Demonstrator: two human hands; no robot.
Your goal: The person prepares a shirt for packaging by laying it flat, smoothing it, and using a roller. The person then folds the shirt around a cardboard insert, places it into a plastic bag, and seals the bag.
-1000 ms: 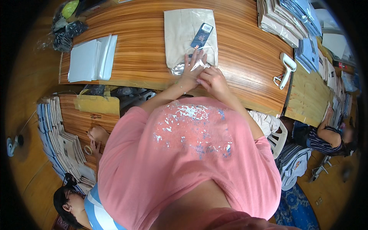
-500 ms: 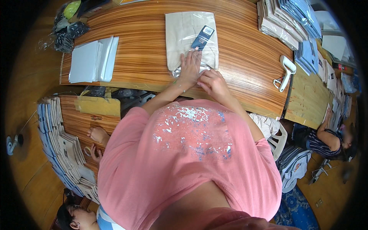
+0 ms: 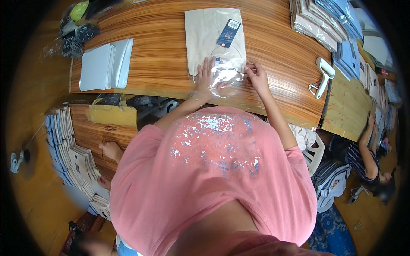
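A folded beige garment (image 3: 203, 36) lies on the wood-grain table in a clear plastic bag (image 3: 228, 77). A dark blue hang tag (image 3: 228, 33) with a white label sits on the garment, slanted, its thin string looped below it. My left hand (image 3: 206, 76) rests on the bag's near end, fingers stretched out and pointing away from me. At the bag's near right corner, my right hand (image 3: 258, 77) pinches the plastic edge between thumb and fingers. Glare on the loose plastic between my hands hides part of the bag's near end.
White sheets or plastic sleeves (image 3: 100, 66) are stacked at left. A white lint roller (image 3: 323, 77) lies near the table's right edge, with bagged garments (image 3: 318, 30) piled behind. A co-worker's hand (image 3: 112, 150) is at the lower left table; another person (image 3: 363, 162) works at far right.
My right hand has moved right from beside my left hand to the bag's corner. The hang tag and garment appear slightly farther away, and the bag's near end is spread wider.
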